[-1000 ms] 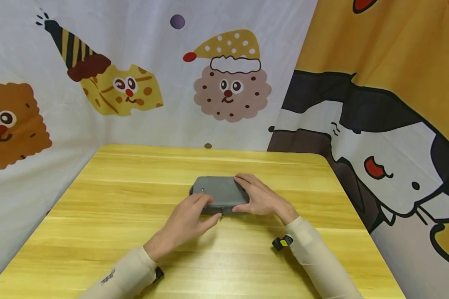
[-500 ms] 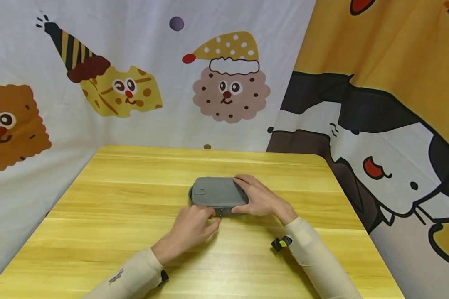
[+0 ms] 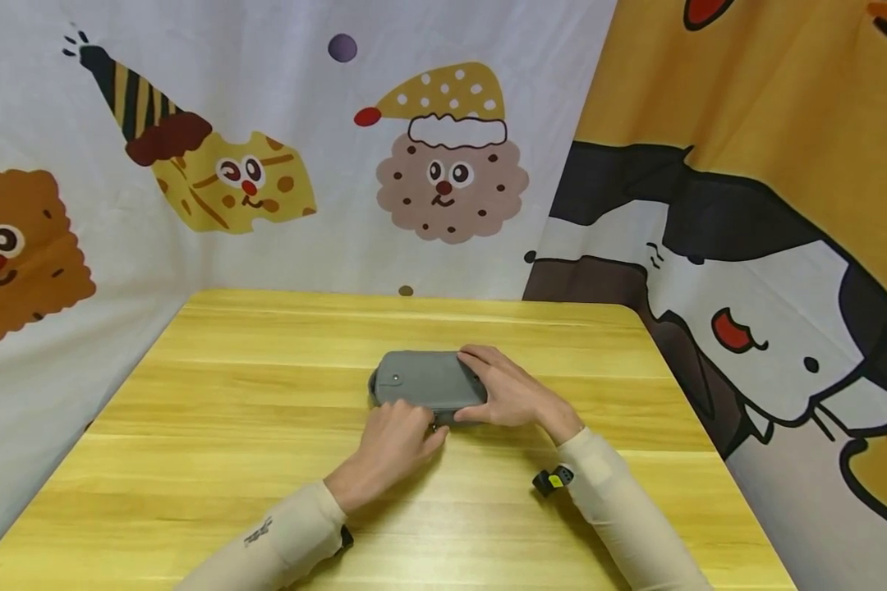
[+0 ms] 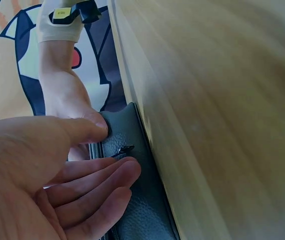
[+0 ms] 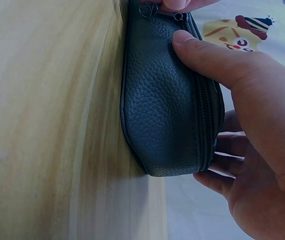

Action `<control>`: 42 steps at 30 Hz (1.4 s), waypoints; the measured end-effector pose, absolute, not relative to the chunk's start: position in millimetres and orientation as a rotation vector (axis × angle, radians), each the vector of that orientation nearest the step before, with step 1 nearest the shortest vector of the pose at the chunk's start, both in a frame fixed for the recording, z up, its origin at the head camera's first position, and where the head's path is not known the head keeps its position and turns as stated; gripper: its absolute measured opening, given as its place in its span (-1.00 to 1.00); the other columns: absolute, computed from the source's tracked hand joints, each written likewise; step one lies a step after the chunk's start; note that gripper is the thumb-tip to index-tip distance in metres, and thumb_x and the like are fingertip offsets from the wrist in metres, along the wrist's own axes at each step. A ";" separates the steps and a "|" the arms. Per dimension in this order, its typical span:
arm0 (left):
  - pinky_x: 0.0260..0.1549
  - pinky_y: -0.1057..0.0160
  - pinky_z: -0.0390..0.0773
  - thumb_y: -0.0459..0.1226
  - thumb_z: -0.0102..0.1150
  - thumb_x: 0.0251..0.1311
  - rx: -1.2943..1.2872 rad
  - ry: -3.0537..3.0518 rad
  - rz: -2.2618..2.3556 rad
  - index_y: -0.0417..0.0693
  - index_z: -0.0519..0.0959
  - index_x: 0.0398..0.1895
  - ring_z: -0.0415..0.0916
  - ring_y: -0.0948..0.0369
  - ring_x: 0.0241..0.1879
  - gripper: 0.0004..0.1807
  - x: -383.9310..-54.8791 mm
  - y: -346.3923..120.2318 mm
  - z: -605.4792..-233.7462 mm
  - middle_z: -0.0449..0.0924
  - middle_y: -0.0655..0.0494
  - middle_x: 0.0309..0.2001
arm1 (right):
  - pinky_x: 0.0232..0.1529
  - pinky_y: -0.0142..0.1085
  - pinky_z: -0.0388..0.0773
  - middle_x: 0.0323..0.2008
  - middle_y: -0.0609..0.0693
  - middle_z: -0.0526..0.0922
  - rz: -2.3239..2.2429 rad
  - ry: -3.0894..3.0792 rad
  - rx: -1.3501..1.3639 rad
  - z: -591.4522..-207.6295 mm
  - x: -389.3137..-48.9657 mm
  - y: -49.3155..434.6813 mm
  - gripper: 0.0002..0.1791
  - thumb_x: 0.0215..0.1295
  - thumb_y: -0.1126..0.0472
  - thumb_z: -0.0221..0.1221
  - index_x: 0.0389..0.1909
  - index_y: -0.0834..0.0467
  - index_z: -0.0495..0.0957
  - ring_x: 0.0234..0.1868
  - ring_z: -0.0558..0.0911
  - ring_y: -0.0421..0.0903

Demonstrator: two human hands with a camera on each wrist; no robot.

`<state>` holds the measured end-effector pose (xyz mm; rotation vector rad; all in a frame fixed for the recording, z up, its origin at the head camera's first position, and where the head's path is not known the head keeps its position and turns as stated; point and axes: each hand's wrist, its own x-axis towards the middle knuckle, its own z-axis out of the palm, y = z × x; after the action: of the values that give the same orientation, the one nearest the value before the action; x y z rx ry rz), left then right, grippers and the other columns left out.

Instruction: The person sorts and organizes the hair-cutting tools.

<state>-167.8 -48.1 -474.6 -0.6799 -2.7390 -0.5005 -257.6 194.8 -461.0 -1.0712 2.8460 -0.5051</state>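
A grey leather-like zip pouch (image 3: pixel 432 379) with a flap and a snap lies on the wooden table. My right hand (image 3: pixel 513 390) grips its right end, thumb on the near side by the zip and fingers at the far side. My left hand (image 3: pixel 395 443) is at the pouch's near edge. In the left wrist view its bent fingertips touch the dark zipper pull (image 4: pixel 125 149), while the thumb stands apart from them. The right wrist view shows the pull's round charm (image 5: pixel 148 9) beside a left fingertip (image 5: pixel 176 4), and the closed zip (image 5: pixel 206 112) along the pouch.
The light wooden table (image 3: pixel 229 394) surrounds the pouch. A white cloth (image 3: pixel 266 263) with cartoon prints hangs behind and to the left, and an orange, black and white printed cloth (image 3: pixel 769 246) on the right. Dark wrist devices (image 3: pixel 550 480) sit below the cuffs.
My left hand has come down and to the right from over the pouch's front edge to the zipper pull, its fingers bending more. My right hand keeps its grip on the pouch.
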 end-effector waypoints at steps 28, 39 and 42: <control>-0.82 0.25 0.41 -0.39 0.49 0.09 -0.592 -2.578 -0.177 0.05 0.39 -0.80 0.28 0.28 -0.75 -0.51 -165.7 -43.3 -474.3 0.42 0.18 -0.75 | 0.71 0.18 0.43 0.75 0.26 0.29 -0.522 2.862 -1.072 -463.1 -259.5 194.8 0.25 0.34 -0.38 0.52 0.78 0.26 0.23 0.74 0.35 0.24; -0.72 0.11 0.58 -0.46 0.50 0.15 -0.722 -2.460 -0.351 -0.08 0.64 -0.66 0.55 0.09 -0.68 -0.71 -165.2 -57.0 -477.5 0.58 0.08 -0.59 | 0.65 0.23 0.47 0.71 0.29 0.36 -0.616 2.872 -1.062 -467.9 -263.5 195.9 0.24 0.26 -0.36 0.57 0.74 0.25 0.30 0.69 0.41 0.26; -0.69 0.12 0.61 -0.48 0.50 0.13 -0.736 -2.457 -0.370 -0.09 0.64 -0.66 0.56 0.10 -0.66 -0.70 -163.3 -61.2 -474.6 0.58 0.07 -0.58 | 0.66 0.23 0.46 0.71 0.27 0.36 -0.634 2.874 -1.050 -468.5 -265.1 195.9 0.25 0.23 -0.37 0.58 0.74 0.24 0.31 0.69 0.41 0.26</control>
<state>-163.3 -61.2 -474.6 -0.7363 -2.4572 -0.3703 -265.1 195.9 -468.5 -1.0496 2.8739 -0.6344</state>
